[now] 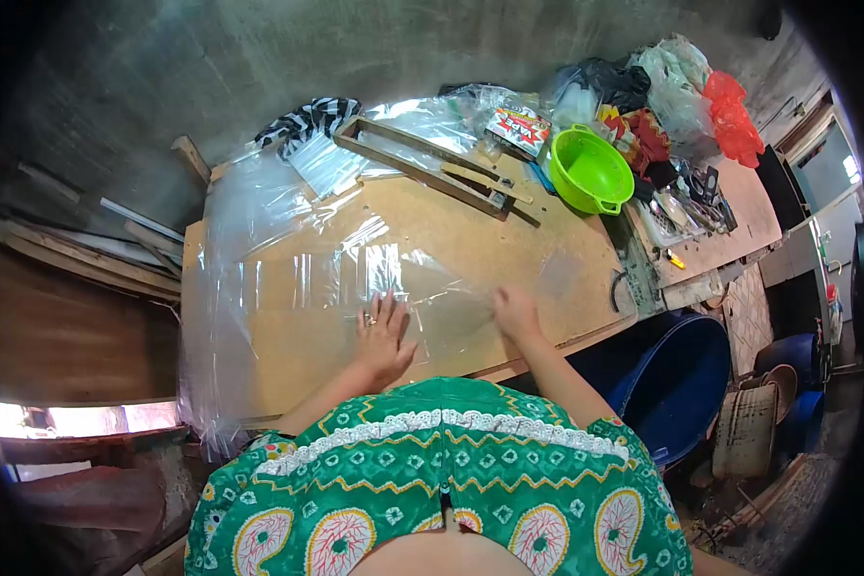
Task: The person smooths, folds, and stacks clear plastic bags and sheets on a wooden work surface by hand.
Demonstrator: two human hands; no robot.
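Observation:
A clear plastic sheet (pixel 288 274) covers the left and middle of a tan wooden board (pixel 461 355). My left hand (pixel 386 341) lies flat on the sheet with its fingers spread, and a ring shows on one finger. To its right, my right hand (pixel 518 315) is closed in a pinch. The plastic runs up to these fingers in thin, drawn creases, so they grip its edge. Beyond both hands rests a long wooden frame (pixel 422 165), with a wooden-handled tool (pixel 485 182) lying across its right end.
At the back right stand a green colander (pixel 590 171), a Vape box (pixel 518 130) and a red plastic bag (pixel 732 118). A tray of tools (pixel 677 211) sits near a yellow cutter (pixel 675 259). Below the board's right edge is a blue barrel (pixel 677 384).

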